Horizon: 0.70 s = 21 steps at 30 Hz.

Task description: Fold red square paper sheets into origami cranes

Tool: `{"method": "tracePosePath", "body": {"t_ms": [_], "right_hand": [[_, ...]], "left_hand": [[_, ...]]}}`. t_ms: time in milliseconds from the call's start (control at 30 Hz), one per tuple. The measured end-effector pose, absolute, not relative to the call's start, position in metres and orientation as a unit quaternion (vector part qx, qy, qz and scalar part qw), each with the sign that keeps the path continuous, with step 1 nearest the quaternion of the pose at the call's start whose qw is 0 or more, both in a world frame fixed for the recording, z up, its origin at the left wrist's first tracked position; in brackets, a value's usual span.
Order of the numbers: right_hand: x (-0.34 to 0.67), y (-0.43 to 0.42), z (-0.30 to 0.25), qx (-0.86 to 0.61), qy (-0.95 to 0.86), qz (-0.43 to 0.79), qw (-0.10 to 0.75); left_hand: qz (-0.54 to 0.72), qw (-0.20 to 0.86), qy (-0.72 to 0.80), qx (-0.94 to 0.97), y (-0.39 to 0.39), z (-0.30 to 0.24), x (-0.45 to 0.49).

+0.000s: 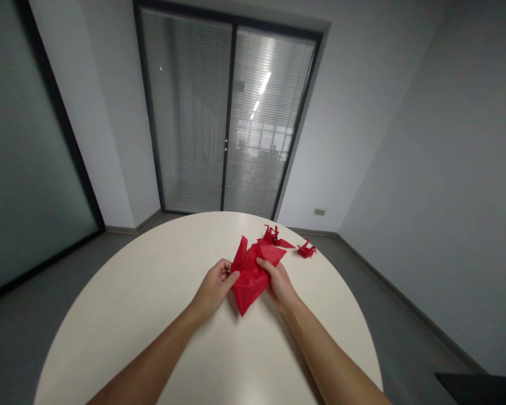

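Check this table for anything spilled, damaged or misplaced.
Nothing stands out. The left hand and right hand hold the folded red paper, with no tear visible; the red paper figures rest toward the far right of the white table; no spill shows.

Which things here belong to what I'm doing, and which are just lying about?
In hand:
- large red folded paper, held by left hand and right hand
- round table, beneath it

Lying about, apparently:
- red folded paper just behind, piece count unclear
- small red folded piece, farther right
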State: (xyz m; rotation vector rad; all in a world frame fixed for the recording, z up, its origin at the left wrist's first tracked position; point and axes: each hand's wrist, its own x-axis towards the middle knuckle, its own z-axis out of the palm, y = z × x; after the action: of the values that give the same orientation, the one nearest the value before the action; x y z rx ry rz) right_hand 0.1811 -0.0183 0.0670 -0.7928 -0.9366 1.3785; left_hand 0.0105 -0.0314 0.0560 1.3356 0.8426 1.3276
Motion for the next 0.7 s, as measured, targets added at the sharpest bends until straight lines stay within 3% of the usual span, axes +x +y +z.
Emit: {"method": "tracePosePath", "body": {"t_ms": [133, 333, 467, 700], "right_hand": [[0.181, -0.018, 0.067, -0.353, -0.393, 0.591, 0.61], [0.184, -0.016, 0.062, -0.344, -0.414, 0.593, 0.598], [0.186, -0.015, 0.06, -0.346, -0.421, 0.592, 0.594], [0.183, -0.017, 0.056, -0.366, -0.413, 0.576, 0.603]], "left_hand": [[0.592, 0.475, 0.398, 0.515, -0.028, 0.051, 0.011], [0.556, 0.67, 0.29, 0.398, -0.032, 0.052, 0.009], [0.518, 0.735, 0.231, 0.37, -0.038, 0.055, 0.005], [0.506, 0.725, 0.28, 0.375, -0.034, 0.049, 0.0]]}}
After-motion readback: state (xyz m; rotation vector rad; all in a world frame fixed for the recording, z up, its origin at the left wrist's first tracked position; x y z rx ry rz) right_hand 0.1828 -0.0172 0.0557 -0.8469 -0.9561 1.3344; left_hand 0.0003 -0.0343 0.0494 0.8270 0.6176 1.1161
